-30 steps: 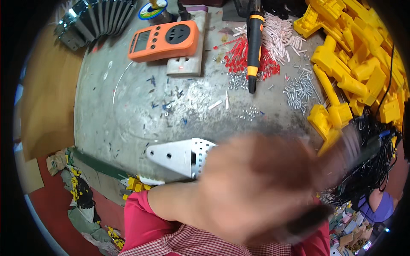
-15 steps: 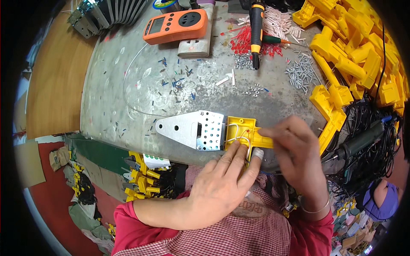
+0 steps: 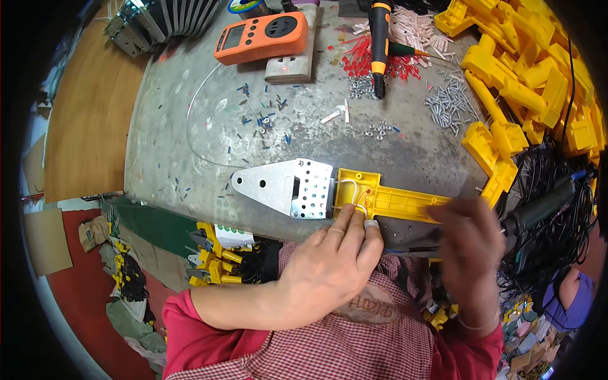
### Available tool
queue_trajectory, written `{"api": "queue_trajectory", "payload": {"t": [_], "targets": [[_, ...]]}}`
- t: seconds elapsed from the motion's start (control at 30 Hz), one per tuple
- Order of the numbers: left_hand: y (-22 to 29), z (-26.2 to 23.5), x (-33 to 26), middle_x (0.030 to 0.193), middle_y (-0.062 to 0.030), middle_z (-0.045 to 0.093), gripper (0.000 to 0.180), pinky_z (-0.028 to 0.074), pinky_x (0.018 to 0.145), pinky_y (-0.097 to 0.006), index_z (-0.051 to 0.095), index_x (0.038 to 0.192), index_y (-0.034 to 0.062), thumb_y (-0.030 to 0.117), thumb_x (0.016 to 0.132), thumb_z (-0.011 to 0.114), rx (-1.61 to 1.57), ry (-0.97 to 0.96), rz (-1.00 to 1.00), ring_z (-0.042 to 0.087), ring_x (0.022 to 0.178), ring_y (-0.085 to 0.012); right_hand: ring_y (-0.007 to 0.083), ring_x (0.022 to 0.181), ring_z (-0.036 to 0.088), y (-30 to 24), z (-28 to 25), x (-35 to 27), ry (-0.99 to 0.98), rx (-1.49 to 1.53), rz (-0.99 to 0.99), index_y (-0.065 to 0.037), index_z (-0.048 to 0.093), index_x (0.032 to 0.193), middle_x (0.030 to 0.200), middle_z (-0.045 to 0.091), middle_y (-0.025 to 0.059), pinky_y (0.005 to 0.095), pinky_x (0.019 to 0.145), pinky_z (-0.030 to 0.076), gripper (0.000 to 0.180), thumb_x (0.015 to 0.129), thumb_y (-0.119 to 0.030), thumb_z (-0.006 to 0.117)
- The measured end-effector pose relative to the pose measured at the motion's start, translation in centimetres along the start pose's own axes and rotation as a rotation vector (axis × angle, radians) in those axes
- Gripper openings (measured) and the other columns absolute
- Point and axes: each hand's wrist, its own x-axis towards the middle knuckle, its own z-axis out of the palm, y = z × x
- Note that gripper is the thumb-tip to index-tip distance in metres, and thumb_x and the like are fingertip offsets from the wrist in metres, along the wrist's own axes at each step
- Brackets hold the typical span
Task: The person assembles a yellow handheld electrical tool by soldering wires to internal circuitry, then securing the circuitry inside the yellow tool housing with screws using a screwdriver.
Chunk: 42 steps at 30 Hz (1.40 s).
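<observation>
Grey worktop (image 3: 171,139) is lying beneath the yellow handle (image 3: 405,201); my left hand (image 3: 335,256) is resting on it, fingers extended; my right hand (image 3: 468,244) is blurring, grip unclear.

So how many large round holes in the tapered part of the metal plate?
2. Both on the metal plate: one hole near the tip, another hole closer to the dark slot, at. None look hidden.

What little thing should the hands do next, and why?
Maybe the left hand should gently tuck in the white wire: it loops inside the open, box-like end of the yellow handle, and the left fingertips rest right there. The right hand, blurred, is near the handle's other end.
</observation>
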Motion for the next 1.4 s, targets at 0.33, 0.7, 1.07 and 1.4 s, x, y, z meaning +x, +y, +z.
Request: {"api": "queue_trajectory", "payload": {"t": [0.33,0.7,1.07,1.4], "targets": [[-2.5,0.9,0.6,0.1,-0.0146,0.067,0.028,0.053,0.061,-0.024,0.061,0.105,0.0031,0.012,0.079,0.058,0.102,0.125,0.221,0.069,0.085,-0.0208,0.0308,0.11,0.055,3.2,-2.8,-5.6,-0.116,-0.3,0.034,-0.006,0.067,0.1,0.108,0.059,0.0099,0.0472,0.095,0.042,0.039,0.061,-0.005,0.069],[-3.9,2.1,1.1,0.133,-0.0143,0.057,0.037,0.048,0.05,-0.019,0.067,0.113,0.0198,0.016,0.078,0.06,0.103,0.299,0.319,0.062,0.066,-0.0135,0.031,0.075,0.064,4.2,-1.8,-2.1,-0.091,0.151,0.127,-0.001,0.059,0.09,0.081,0.063,0.0119,0.0377,0.068,0.051,0.021,0.075,-0.005,0.073],[-2.3,1.2,1.5,0.128,-0.0132,0.059,0.043,0.044,0.053,-0.022,0.065,0.114,0.0021,0.011,0.073,0.058,0.208,0.154,0.264,0.053,0.065,-0.0143,0.0224,0.084,0.055,4.8,-2.3,-1.0,-0.191,-0.353,-0.113,-0.009,0.063,0.086,0.08,0.055,0.0038,0.0355,0.076,0.042,0.02,0.069,-0.015,0.072],[-1.5,0.6,1.2,0.124,-0.0116,0.059,0.046,0.047,0.052,-0.025,0.063,0.117,0.0037,0.016,0.073,0.057,0.247,0.002,0.265,0.057,0.084,-0.0222,0.0227,0.088,0.05,5.1,-2.5,-0.2,-0.329,-0.37,-0.123,-0.01,0.061,0.081,0.081,0.05,0.0044,0.0354,0.075,0.042,0.01,0.078,-0.02,0.063]]}}
